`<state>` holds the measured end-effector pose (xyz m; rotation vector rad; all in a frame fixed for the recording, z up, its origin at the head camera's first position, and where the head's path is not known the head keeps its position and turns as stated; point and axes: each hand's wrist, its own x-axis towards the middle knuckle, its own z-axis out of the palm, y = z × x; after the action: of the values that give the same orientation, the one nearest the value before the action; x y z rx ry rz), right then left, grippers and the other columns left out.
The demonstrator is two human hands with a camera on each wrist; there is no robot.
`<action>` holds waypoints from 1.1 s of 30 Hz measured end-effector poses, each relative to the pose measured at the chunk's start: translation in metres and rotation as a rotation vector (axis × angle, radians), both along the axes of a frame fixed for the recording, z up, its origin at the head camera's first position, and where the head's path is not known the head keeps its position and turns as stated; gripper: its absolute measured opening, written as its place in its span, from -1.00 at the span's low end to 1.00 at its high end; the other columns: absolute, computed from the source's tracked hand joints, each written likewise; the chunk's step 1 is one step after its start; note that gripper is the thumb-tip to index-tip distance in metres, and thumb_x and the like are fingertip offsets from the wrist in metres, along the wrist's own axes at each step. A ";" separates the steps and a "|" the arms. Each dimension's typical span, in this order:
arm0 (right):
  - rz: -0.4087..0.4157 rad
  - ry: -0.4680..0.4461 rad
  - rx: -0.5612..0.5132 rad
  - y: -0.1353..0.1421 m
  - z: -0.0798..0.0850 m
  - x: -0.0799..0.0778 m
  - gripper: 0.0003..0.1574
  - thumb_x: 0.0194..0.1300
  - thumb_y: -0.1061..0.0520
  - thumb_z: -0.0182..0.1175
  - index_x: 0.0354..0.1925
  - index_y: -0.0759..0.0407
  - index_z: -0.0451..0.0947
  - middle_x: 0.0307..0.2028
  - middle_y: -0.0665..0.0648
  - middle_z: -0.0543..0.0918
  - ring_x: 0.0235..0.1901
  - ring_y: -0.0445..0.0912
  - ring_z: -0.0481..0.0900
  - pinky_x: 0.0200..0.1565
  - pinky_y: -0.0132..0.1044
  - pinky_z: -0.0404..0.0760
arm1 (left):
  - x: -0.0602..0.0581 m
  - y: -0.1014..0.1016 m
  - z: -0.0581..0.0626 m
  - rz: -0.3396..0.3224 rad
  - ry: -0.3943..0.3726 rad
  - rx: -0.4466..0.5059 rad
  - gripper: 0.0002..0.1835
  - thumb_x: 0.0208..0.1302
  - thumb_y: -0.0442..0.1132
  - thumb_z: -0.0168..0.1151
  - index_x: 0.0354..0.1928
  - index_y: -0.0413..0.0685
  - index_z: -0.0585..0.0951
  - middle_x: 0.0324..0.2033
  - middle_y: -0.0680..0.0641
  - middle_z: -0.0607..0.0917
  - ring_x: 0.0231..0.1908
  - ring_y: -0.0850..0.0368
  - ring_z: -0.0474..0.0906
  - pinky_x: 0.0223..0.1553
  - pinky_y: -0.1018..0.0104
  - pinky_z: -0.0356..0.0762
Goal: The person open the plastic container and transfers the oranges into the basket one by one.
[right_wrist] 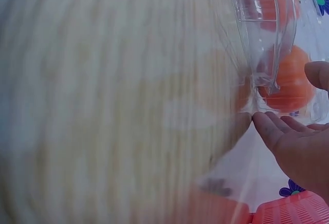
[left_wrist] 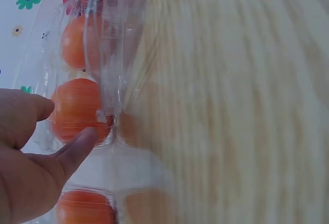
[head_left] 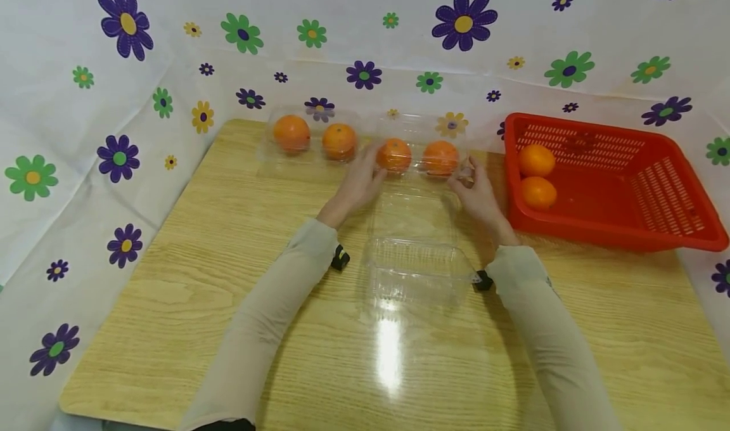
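Near the back of the table stands a see-through plastic clamshell box (head_left: 417, 172) with two oranges (head_left: 395, 156) side by side in it. My left hand (head_left: 360, 180) is at its left end, thumb and forefinger spread beside one orange in the left wrist view. At the right end is my right hand (head_left: 474, 187), its fingers (right_wrist: 272, 126) extended along the end of the box and the thumb raised. A second such box (head_left: 265, 152), with two more oranges (head_left: 339, 142), lies just left of my left hand.
Nearer me, between the forearms, a third see-through box (head_left: 419, 260) lies with its lid folded open. A red plastic basket (head_left: 593, 228) stands at the right, two oranges (head_left: 537, 161) at its left side. Flowered cloth (head_left: 365, 38) rises behind the wooden table (head_left: 188, 304).
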<state>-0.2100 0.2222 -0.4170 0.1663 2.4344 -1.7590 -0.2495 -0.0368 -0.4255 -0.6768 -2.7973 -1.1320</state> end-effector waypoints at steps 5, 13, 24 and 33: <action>0.024 0.028 -0.007 -0.004 0.014 0.006 -0.05 0.34 0.23 0.08 0.45 0.35 -0.25 0.35 0.43 0.12 0.30 0.26 0.20 0.28 0.04 0.25 | -0.003 0.000 -0.004 0.038 -0.065 0.085 -0.36 0.38 -0.27 0.05 0.42 -0.15 0.09 0.37 -0.15 0.23 0.34 0.01 0.17 0.36 0.27 0.06; 0.003 0.008 -0.048 -0.004 0.013 0.005 -0.06 0.35 0.16 0.06 0.46 0.29 -0.24 0.35 0.42 0.13 0.30 0.21 0.22 0.24 -0.05 0.34 | -0.004 0.000 -0.008 0.114 -0.152 0.170 -0.32 0.36 -0.20 0.09 0.42 -0.26 0.09 0.37 -0.22 0.22 0.37 -0.04 0.13 0.37 0.21 0.05; -0.095 -0.006 -0.115 0.000 0.000 -0.002 -0.12 0.32 0.15 0.10 0.45 0.19 -0.10 0.23 0.34 0.31 0.13 0.08 0.40 0.09 -0.18 0.49 | -0.002 0.009 -0.005 0.184 -0.103 0.198 -0.40 0.30 -0.28 0.11 0.35 -0.30 0.25 -0.02 -0.21 0.57 -0.12 0.02 0.48 0.04 0.16 0.44; -0.132 0.142 0.028 -0.001 -0.017 -0.007 -0.25 0.34 0.09 0.08 0.39 0.29 0.10 -0.06 0.19 0.45 -0.12 -0.08 0.46 -0.15 -0.43 0.49 | -0.001 0.011 -0.007 0.180 -0.053 0.159 -0.44 0.33 -0.27 0.06 0.35 -0.27 0.28 -0.37 -0.13 0.58 -0.54 0.12 0.30 -0.43 0.27 0.34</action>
<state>-0.2175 0.2211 -0.4338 0.2170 2.6045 -1.8501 -0.2507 -0.0254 -0.4322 -0.3786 -2.7055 -1.3353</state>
